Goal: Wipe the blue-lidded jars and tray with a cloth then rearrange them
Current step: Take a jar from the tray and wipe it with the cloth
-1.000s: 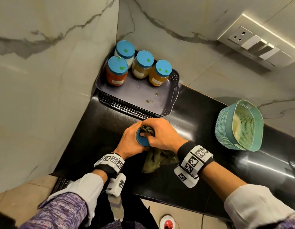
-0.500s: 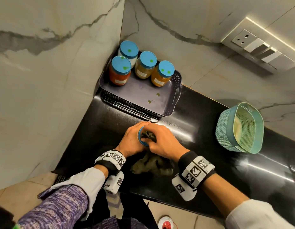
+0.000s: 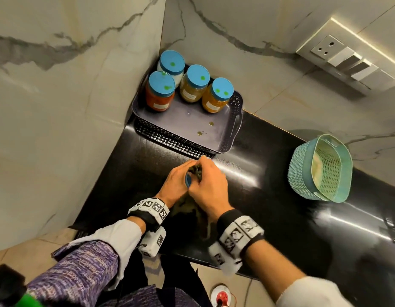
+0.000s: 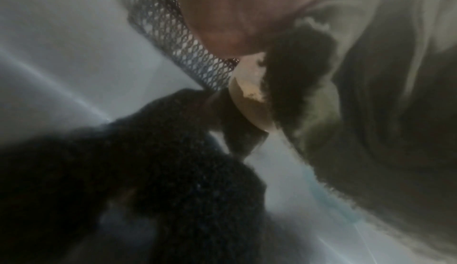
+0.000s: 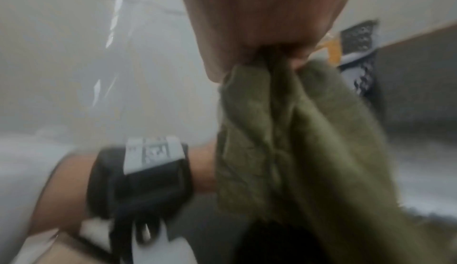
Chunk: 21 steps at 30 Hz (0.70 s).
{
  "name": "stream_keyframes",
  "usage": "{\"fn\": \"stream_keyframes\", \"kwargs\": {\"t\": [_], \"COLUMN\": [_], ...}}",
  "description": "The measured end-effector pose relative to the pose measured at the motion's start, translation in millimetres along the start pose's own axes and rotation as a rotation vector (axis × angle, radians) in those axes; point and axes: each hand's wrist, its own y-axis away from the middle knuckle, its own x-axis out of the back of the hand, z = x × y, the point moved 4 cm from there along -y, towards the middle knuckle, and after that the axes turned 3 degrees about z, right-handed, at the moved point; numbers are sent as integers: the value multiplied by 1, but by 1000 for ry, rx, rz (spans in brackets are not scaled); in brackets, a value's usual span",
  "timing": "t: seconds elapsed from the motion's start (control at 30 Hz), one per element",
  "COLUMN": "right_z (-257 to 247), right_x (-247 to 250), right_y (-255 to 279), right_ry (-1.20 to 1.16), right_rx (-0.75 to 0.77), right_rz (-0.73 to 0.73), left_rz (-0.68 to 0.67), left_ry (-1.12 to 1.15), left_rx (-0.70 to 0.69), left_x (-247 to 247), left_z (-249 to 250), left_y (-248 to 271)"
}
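Between both hands [image 3: 193,185], blue-lidded jar [image 3: 187,180].

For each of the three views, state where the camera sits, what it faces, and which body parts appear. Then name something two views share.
Head: on the head, looking down at the tray, both hands and forearms.
Left wrist: along the left hand, facing blurred fingers and the tray's mesh wall.
Right wrist: along the right hand, which grips the cloth; left wrist visible.
Shared: cloth.

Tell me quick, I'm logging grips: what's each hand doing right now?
Left hand: closed around the blue-lidded jar on the counter, steadying it.
Right hand: closed on the green cloth, pressing it onto the jar's lid.
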Motion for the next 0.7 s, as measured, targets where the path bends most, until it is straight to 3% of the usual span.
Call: {"fn": "stream_keyframes", "kwargs": {"t": [0.07,0.1,0.17,0.27,0.33,0.37,0.47,0.6,0.7], "right_z": [-3,-1,4,11,16,18,19,14,6], "right_x": [-5,-4,3,19,24,25,21,-9,-18], "right_y": [2,0,-4,0,0,-1,1,22,30], "right_ry": [-68,-86,-98,43,174,185,52,73,-8], "right_rx": [-179,-187,24,440,566,585,503,75,-51], "right_rz": [118,125,-11,-452,-612,-625,-400,140,273], "left_rz": [0,6,25,-101,-174,-159,-13,103,246], "left_ry": [-23,-24,-19,-80,-146,-158,-87,-29,-54], "left_rx": [26,38,14,-56,-99,-98,-41,-1,38], "left_x": [1,2,2,-2,-8,-9,-12,-19,-20], "left_z": [0,2,4,10,10,7,4,4,6], "left_y": [2,3,3,7,11,14,16,22,30]}}
